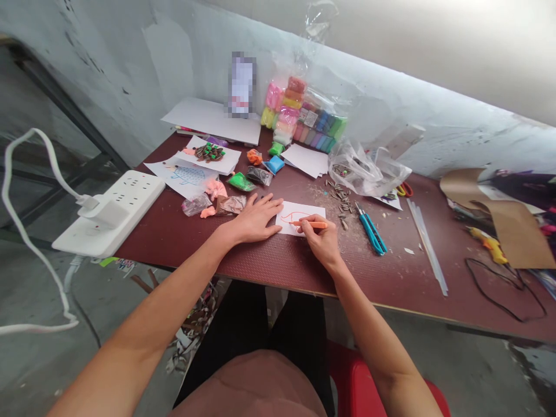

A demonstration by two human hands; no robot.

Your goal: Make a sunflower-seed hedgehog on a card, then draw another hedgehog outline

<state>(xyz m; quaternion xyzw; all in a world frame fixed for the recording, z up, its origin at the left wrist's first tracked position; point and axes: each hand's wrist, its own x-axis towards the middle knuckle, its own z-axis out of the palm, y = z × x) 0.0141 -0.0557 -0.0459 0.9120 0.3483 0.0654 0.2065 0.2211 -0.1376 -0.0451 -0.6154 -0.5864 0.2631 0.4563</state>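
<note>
A small white sheet of paper (310,209) with orange curved lines lies near the front of the dark red table (278,260). My right hand (319,237) pinches an orange marker (315,224), its tip down on the paper. Flat on the table, my left hand (256,222) has its fingers stretched out, and they reach the paper's left edge. Beside that hand are a brown packet of clay (231,204), pink clay (215,189), a green packet (241,182) and a black packet (259,175). Right of the paper lie loose striped seeds (343,202) and a teal utility knife (371,230).
A white power strip (125,202) sits at the left edge. Coloured clay packs (319,124), a phone-like blurred screen (242,85) and a plastic bag (369,168) stand behind. Right are clear glue sticks (427,246) and a yellow glue gun (490,244) with its cord.
</note>
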